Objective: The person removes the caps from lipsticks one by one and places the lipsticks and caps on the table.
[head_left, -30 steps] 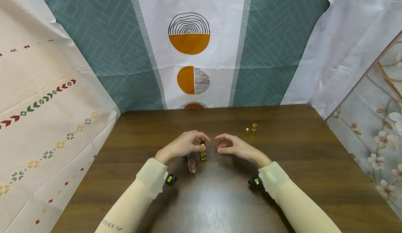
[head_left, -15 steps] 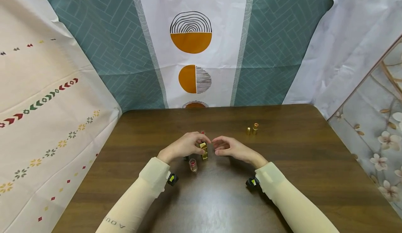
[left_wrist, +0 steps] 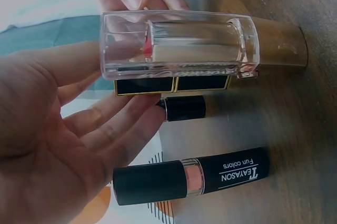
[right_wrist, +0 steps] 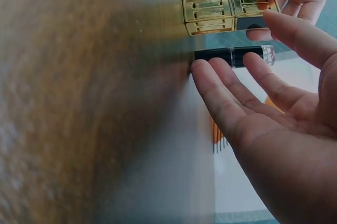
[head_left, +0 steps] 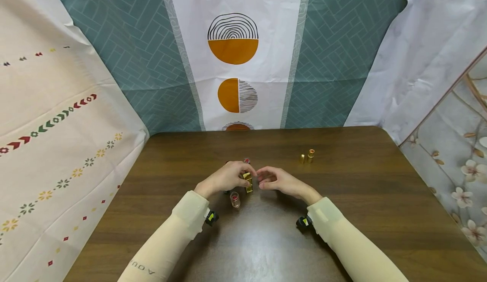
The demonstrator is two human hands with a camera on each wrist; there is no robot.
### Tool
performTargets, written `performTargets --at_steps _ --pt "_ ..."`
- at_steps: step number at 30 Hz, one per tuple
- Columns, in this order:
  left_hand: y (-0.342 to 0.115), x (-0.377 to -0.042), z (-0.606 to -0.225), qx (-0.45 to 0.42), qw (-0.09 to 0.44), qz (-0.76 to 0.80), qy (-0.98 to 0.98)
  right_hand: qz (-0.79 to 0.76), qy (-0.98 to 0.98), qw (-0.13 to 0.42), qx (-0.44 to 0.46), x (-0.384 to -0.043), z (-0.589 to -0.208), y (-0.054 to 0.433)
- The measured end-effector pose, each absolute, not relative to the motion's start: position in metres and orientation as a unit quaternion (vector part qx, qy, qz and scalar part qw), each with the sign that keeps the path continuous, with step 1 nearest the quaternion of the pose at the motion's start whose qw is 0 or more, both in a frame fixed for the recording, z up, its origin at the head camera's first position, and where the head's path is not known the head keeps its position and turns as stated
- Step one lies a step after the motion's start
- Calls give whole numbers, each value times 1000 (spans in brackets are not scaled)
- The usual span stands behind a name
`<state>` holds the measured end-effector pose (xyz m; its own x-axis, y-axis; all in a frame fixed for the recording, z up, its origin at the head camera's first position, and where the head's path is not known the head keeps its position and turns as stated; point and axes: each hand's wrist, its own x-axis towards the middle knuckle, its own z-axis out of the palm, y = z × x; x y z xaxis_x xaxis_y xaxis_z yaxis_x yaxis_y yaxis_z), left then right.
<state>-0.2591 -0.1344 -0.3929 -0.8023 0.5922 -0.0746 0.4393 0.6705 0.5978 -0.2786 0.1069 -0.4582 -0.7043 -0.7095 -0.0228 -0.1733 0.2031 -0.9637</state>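
A square gold-and-black lipstick (head_left: 249,187) stands upright on the table; its gold face (right_wrist: 210,10) shows in the right wrist view. My left hand (head_left: 225,177) pinches its top end between thumb and fingers. My right hand (head_left: 283,181) is close on the other side, fingers loosely curved and holding nothing; in the right wrist view a fingertip (right_wrist: 271,18) overlaps the tube, and I cannot tell whether it touches. A clear-capped lipstick (head_left: 235,200) stands nearer me, partly hiding the square one in the left wrist view. A black lipstick (left_wrist: 231,174) with white lettering stands beside the left hand.
Another black lipstick with a clear top (right_wrist: 231,56) stands behind the square one. Toward the back right are a small gold cap (head_left: 302,158) and an uncapped gold tube (head_left: 310,156). Patterned cloths hang behind and beside the brown table (head_left: 342,197).
My right hand has come slightly left, nearer the left hand and the square lipstick. That lipstick's gold top shows more plainly between the left thumb and fingers. The head view has shifted slightly.
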Motion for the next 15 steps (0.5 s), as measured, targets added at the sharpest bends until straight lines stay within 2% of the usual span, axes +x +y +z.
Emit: performTargets --at_steps 15 --pt "-133 -259 -391 261 115 304 909 -556 743 231 -291 -277 -460 102"
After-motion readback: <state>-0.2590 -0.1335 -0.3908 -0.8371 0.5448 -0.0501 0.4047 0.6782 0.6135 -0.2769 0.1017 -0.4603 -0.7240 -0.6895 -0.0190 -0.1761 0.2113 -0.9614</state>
